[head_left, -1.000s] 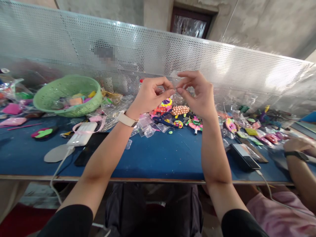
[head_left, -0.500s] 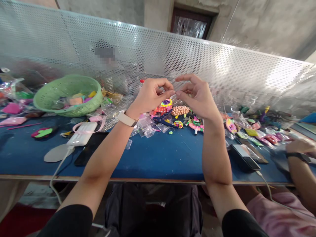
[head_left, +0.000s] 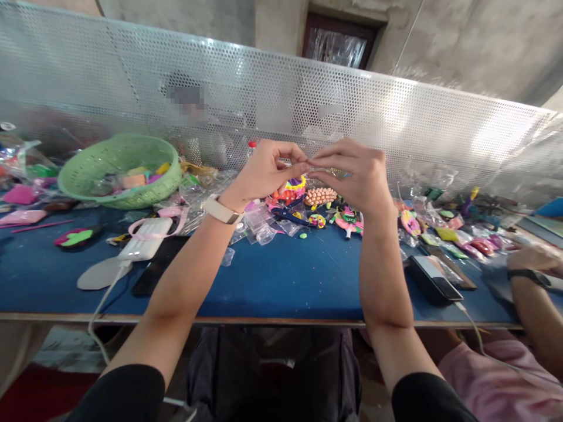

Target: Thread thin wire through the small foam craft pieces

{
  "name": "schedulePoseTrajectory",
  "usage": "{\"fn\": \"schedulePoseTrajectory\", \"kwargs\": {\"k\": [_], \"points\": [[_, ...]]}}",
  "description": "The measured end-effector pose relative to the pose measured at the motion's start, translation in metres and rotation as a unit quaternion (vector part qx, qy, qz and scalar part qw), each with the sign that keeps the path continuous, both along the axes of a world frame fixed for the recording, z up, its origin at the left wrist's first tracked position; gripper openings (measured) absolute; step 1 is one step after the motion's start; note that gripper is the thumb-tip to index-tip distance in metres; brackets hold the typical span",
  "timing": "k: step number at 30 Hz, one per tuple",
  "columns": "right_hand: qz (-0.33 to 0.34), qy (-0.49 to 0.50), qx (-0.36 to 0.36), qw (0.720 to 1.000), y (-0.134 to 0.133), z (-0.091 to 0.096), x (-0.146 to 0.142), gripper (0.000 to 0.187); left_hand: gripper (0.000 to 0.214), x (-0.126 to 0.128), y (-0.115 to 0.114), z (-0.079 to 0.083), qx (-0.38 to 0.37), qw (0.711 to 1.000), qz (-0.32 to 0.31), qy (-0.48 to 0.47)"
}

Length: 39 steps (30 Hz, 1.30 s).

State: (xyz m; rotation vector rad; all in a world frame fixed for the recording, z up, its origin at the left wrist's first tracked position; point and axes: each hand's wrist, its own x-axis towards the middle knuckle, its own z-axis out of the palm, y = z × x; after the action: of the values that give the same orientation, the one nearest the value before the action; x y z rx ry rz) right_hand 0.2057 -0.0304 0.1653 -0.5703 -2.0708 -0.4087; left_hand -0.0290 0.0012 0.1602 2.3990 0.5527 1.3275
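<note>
The curled left hand (head_left: 263, 170) pinches, any contents indiscernible; straight-fingered right hand (head_left: 358, 176) beside it, grip unclear. Knobbly toy (head_left: 321, 196) nearby.

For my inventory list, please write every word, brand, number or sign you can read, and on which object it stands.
No readable text anywhere.
White power bank: any marking too small to read.
Colourful packets at the right: no legible label.
Left hand and right hand: no text visible at fingertips.
</note>
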Motion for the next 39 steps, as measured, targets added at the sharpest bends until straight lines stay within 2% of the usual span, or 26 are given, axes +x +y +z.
{"fn": "schedulePoseTrajectory", "kwargs": {"k": [9,13,17,21,24,26,33,39], "points": [[0.013,0.019,-0.032,0.999,-0.006,0.004,0.0,0.003,0.045,0.001,-0.005,0.002,0.053,0.998,-0.009,0.014],[0.03,0.061,-0.063,0.996,-0.008,0.005,-0.003,0.01,0.044,0.001,-0.014,0.002,0.075,0.997,0.005,0.028],[0.043,0.104,-0.077,0.991,-0.009,0.005,-0.01,0.016,0.043,0.001,-0.014,0.001,0.077,0.997,0.014,0.02],[0.033,0.106,-0.025,0.994,-0.008,0.003,-0.014,0.004,0.045,0.0,-0.009,0.002,0.022,1.0,0.0,-0.002],[0.027,0.106,0.057,0.992,-0.004,0.0,-0.014,0.006,0.046,-0.002,-0.007,0.002,-0.003,1.0,-0.006,-0.015],[0.011,0.101,0.083,0.991,0.002,-0.004,-0.012,0.006,0.046,-0.003,-0.007,0.002,-0.008,1.0,-0.012,-0.023],[-0.049,0.092,0.108,0.989,0.017,-0.019,-0.009,0.02,0.04,-0.001,-0.011,0.002,-0.025,0.998,-0.032,-0.048],[-0.043,0.091,0.102,0.99,0.016,-0.019,-0.014,0.027,0.042,-0.001,-0.013,0.003,0.006,0.998,-0.018,-0.059]]}}
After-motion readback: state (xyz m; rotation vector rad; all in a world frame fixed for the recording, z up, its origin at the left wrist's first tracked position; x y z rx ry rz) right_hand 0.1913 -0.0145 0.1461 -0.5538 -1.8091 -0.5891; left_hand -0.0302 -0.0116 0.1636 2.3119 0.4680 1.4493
